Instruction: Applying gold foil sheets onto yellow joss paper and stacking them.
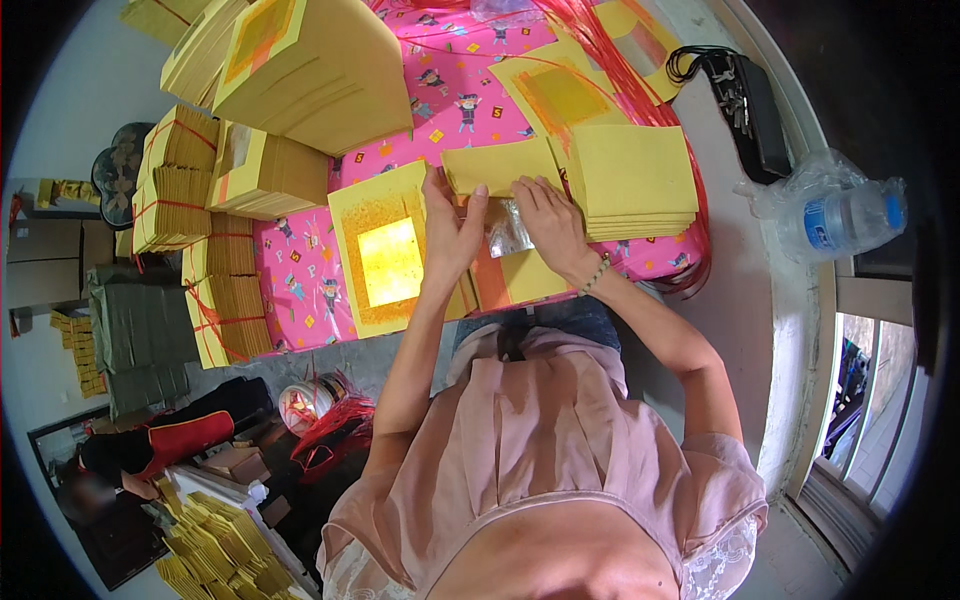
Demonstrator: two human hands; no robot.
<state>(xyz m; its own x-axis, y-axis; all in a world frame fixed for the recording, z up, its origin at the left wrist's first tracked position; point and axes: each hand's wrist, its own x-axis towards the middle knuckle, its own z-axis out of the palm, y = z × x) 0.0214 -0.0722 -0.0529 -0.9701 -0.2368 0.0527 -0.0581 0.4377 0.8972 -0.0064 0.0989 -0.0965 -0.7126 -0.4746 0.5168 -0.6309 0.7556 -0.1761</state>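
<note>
In front of me lies a yellow paper sheet (524, 277) with a silver foil patch and an orange band; its far part is folded over as a plain flap (503, 166). My right hand (550, 216) rests on the flap and foil, fingers stretched out flat. At the sheet's left side stands my left hand (452, 225) on its edge, thumb and fingers apart, the thumb by the flap; its lower fingers are partly hidden. Left of it is a yellow sheet with a shiny gold square (390, 262). A stack of folded yellow papers (636, 180) sits to the right.
Tall yellow paper stacks (315, 80) and red-tied bundles (172, 210) line the left of the pink patterned table cover (440, 105). Red strings (625, 75) hang at the right. A plastic bottle (850, 220) and a black case (755, 115) lie on the ledge. Another person (170, 445) is lower left.
</note>
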